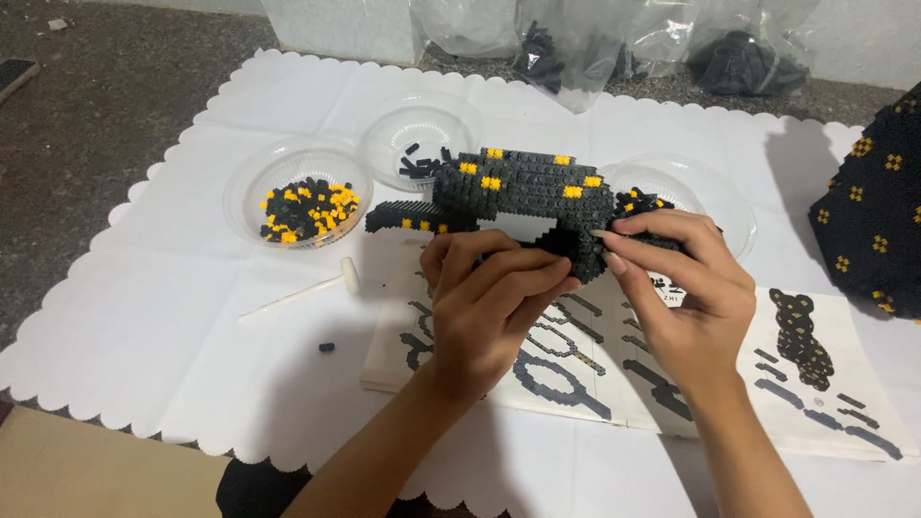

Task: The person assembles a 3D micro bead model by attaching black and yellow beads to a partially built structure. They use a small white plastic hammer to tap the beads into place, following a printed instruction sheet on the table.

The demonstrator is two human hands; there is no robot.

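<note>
A black brick model with yellow studs is being held above an open instruction booklet. It is being gripped from the near side by the left hand, fingers closed on its underside, while its right end is being clamped by the right hand. Clear bowls of bricks and a small white hammer are lying to the left.

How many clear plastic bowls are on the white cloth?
3: the left bowl holds black and yellow bricks, the middle bowl a few black ones, and the right bowl sits partly hidden behind the brick model.
</note>
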